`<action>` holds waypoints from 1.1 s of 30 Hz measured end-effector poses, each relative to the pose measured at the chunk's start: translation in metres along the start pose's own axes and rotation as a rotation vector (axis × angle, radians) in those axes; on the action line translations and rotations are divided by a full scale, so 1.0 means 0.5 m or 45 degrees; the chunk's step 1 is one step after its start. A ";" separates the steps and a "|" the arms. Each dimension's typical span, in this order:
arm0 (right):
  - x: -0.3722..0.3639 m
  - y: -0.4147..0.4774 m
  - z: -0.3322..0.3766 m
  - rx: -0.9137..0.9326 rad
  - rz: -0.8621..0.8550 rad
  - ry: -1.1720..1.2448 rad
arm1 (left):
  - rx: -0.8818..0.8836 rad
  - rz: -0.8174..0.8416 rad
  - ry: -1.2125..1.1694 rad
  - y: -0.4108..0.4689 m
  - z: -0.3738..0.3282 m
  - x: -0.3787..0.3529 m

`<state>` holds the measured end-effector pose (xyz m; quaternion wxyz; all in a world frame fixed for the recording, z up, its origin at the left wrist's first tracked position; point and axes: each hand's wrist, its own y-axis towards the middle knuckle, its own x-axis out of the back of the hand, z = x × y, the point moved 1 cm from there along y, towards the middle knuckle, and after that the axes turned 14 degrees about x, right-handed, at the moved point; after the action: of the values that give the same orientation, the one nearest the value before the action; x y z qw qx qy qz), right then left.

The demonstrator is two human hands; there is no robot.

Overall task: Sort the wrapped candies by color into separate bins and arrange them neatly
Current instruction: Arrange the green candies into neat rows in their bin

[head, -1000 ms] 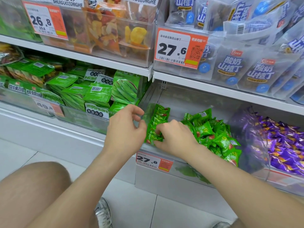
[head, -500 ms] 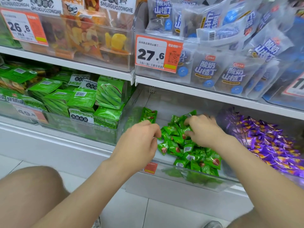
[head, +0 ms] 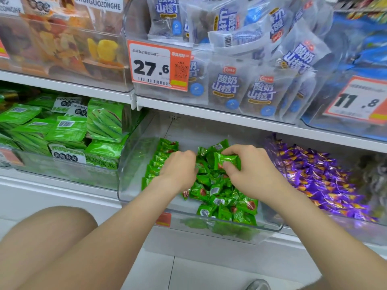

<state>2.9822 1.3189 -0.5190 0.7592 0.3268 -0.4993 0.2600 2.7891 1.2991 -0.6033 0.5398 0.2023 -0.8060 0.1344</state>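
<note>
Inside clear bin (head: 230, 229), right hand (head: 251, 174) pinches green candy (head: 227, 161) above loose green pile (head: 219, 197); left hand (head: 180, 170) beside stacked row (head: 159, 162), fingers hidden, grasp unclear. Purple candies (head: 320, 176) in neighbouring bin, right.

bare left forearm (head: 117, 233), bare right forearm (head: 314, 227), a bare knee (head: 48, 237), the toe of a pale grey shoe (head: 258, 285)

Green wrapped candies (head: 219, 197) heaped in clear bin (head: 209, 229)
</note>
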 end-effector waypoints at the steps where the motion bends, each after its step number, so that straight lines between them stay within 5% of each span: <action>1: 0.000 -0.003 -0.002 -0.005 -0.010 0.010 | 0.028 -0.006 0.014 0.002 -0.003 -0.001; 9: -0.001 -0.009 -0.011 -0.051 -0.012 0.110 | 0.028 0.019 -0.073 0.004 -0.005 -0.005; 19: -0.014 0.015 0.020 -0.079 0.153 0.256 | 0.030 -0.277 -0.238 -0.077 0.029 0.107; 25: -0.087 0.032 0.088 0.225 0.423 0.369 | -0.026 -0.508 -0.116 -0.144 0.130 0.184; 33: -0.215 0.087 0.149 0.349 0.412 0.090 | -0.061 -0.530 -0.270 -0.175 0.183 0.202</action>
<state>2.8675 1.2834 -0.5871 0.6730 0.3333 -0.4782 0.4552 2.7217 1.1640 -0.5448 0.4729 0.3641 -0.8021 -0.0207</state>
